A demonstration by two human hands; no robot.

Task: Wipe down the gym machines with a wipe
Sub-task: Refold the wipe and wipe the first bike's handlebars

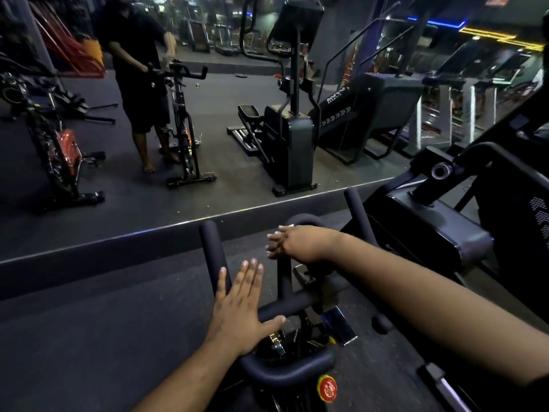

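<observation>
Black spin-bike handlebar, upright, facing mirror.

Mirrored white logo, perhaps "AVN", on the reflected stair climber

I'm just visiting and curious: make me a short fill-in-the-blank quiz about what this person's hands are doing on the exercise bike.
1. The left hand lies with its fingers ____ over the handlebars.
2. The right hand reaches to the front loop of the handlebars, with something ____ in colour under its fingers.
3. Ahead, a wall ____ shows a person standing at a bike.

Missing words: straight; white; mirror
</observation>
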